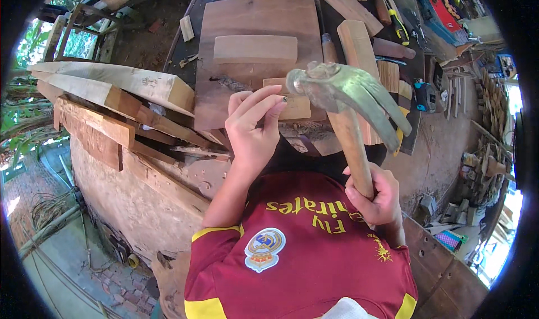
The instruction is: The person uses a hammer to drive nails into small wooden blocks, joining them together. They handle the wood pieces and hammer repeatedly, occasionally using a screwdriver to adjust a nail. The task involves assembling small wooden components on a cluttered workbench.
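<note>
My right hand (375, 196) is wrapped round the lower wooden handle of a claw hammer (349, 129). The hammer is raised, its worn metal head up and the curved claw pointing right. Left of it, my left hand (254, 129) pinches a small nail (284, 99) between thumb and fingertips; only a dark round end shows. Both hands are above the near side of the bench, apart from each other. Beyond them lies a wide brown board (258, 21) with a smaller wooden block (255, 49) on it. A short light block (295, 109) lies partly behind the hammer head.
Long thick timber pieces (129, 86) are stacked to my left. Along the right of the bench are a wooden beam (359, 52), a yellow-and-black screwdriver (398, 27) and a blue-and-black tape measure (425, 96). Wood scraps (457, 212) are heaped at the far right.
</note>
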`<state>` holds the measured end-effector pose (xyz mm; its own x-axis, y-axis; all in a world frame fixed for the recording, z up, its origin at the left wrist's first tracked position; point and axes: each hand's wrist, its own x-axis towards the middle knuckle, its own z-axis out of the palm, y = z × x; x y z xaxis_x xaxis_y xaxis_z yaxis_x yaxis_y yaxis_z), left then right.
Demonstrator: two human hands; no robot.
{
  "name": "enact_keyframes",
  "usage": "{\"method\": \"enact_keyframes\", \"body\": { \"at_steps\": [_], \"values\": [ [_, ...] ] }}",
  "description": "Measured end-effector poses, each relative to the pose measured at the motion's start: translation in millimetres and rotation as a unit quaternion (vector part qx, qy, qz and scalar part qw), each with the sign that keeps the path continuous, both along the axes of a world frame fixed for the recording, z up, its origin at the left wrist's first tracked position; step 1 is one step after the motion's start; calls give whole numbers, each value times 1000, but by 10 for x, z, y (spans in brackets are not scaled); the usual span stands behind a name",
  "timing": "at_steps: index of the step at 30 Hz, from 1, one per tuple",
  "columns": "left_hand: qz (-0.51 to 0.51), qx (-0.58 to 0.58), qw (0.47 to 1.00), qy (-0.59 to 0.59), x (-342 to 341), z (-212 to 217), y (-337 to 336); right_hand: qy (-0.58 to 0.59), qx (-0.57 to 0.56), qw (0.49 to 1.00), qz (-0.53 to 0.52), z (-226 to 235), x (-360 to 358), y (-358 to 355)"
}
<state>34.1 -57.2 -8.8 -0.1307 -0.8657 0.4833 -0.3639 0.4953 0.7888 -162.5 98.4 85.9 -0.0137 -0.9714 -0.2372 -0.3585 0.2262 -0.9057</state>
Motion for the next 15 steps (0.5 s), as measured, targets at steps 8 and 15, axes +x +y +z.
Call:
{"method": "enact_keyframes", "body": {
  "at_steps": [8,15],
  "values": [
    [-9,17,1000,0,3,57,20,-17,23,1000,-2,-105,73,6],
    [-16,26,1000,0,17,55,20,-3,27,999,17,-142,77,-4]
  ]
}}
